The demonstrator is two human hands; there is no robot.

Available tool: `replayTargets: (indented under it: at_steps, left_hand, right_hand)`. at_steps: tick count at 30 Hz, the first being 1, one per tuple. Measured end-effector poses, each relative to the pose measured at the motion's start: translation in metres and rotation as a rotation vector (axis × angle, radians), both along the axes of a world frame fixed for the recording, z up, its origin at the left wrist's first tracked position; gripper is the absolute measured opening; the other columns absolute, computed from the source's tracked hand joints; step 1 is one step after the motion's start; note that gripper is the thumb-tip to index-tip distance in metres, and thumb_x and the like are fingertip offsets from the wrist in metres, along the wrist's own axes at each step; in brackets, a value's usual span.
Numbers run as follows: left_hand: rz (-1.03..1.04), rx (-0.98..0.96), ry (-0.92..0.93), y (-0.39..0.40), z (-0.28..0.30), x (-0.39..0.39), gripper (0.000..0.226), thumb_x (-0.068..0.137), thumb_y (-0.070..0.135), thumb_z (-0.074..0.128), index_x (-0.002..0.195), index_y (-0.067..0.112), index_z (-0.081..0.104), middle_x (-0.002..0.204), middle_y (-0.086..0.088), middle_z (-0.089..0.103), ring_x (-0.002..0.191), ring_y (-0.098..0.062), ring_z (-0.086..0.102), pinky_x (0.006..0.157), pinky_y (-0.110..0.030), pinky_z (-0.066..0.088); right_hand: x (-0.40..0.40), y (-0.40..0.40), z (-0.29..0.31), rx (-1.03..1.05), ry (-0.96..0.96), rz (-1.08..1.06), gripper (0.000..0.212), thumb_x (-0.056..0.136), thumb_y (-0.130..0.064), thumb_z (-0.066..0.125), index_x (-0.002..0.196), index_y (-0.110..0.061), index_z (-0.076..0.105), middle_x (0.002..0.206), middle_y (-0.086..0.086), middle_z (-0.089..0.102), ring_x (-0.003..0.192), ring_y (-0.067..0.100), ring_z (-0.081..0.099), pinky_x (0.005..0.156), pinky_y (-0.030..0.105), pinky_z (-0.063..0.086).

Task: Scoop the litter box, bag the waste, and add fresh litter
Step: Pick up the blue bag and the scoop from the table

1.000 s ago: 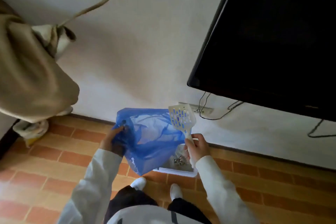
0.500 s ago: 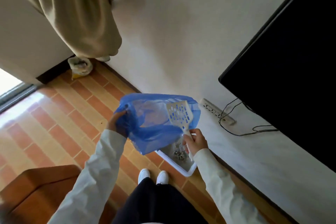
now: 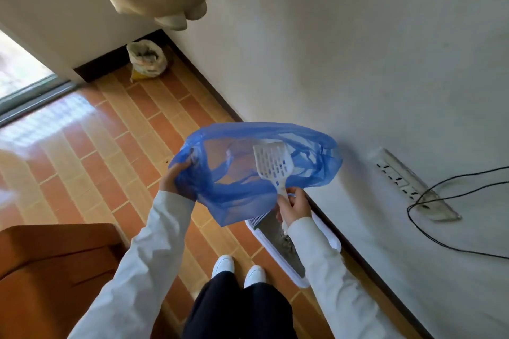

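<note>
Fingers point(image 3: 289, 202) grip slotted white plastic scoop point(image 3: 272, 164) inside crinkly blue bag point(image 3: 237, 195).

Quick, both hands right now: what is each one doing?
Left hand: closed, gripping the rim of the blue bag.
Right hand: closed, holding the handle of the white scoop, and seemingly the bag's other edge.

head-worn view, looking steeply down, close

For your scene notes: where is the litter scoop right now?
Centre of the head view: the right hand holds the scoop by its handle, its head inside the blue bag's mouth, above the litter box.
</note>
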State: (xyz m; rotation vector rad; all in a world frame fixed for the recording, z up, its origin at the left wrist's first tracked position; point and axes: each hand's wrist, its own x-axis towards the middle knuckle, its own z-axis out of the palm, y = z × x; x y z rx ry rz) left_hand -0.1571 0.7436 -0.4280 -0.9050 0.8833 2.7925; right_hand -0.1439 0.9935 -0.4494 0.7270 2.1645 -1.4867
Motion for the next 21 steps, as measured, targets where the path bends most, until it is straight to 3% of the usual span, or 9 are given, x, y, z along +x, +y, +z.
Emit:
replayTargets:
  at_steps: [4, 9, 15, 21]
  left_hand:
    - [0.036, -0.016, -0.027, -0.011, -0.092, -0.006, 0.016, 0.081, 0.013, 0.049, 0.083, 0.011, 0.064, 0.071, -0.001, 0.064, 0.064, -0.019, 0.063, 0.063, -0.026, 0.052]
    - [0.113, -0.029, -0.064, -0.024, -0.208, -0.008, 0.024, 0.082, 0.01, 0.045, 0.088, 0.011, 0.068, 0.079, -0.004, 0.065, 0.073, -0.023, 0.062, 0.076, -0.034, 0.047]
    - [0.096, -0.027, -0.134, -0.036, -0.354, -0.021, 0.028, 0.082, 0.009, 0.042, 0.082, 0.014, 0.07, 0.078, -0.002, 0.068, 0.07, -0.021, 0.066, 0.069, -0.031, 0.052]
    - [0.05, -0.064, -0.187, -0.039, -0.488, -0.032, 0.023, 0.077, 0.011, 0.053, 0.096, 0.011, 0.065, 0.08, -0.004, 0.069, 0.07, -0.022, 0.066, 0.068, -0.032, 0.054]
  right_hand:
    - [-0.024, -0.008, -0.097, 0.024, -0.023, 0.089, 0.011, 0.083, -0.034, 0.061, 0.089, -0.034, 0.052, 0.087, 0.013, 0.067, 0.063, 0.023, 0.058, 0.063, 0.038, 0.052]
    - [-0.049, -0.027, -0.196, -0.018, -0.027, 0.156, 0.014, 0.094, -0.016, 0.054, 0.105, -0.015, 0.048, 0.082, 0.001, 0.06, 0.063, 0.012, 0.056, 0.046, 0.012, 0.045]
    - [-0.074, -0.04, -0.338, -0.017, -0.065, 0.222, 0.018, 0.094, -0.021, 0.054, 0.11, -0.018, 0.049, 0.091, 0.011, 0.066, 0.064, 0.018, 0.058, 0.053, 0.02, 0.048]
    - [-0.092, -0.039, -0.44, 0.035, -0.084, 0.28, 0.016, 0.093, -0.022, 0.053, 0.108, -0.018, 0.049, 0.084, 0.01, 0.066, 0.06, 0.019, 0.055, 0.06, 0.03, 0.051]
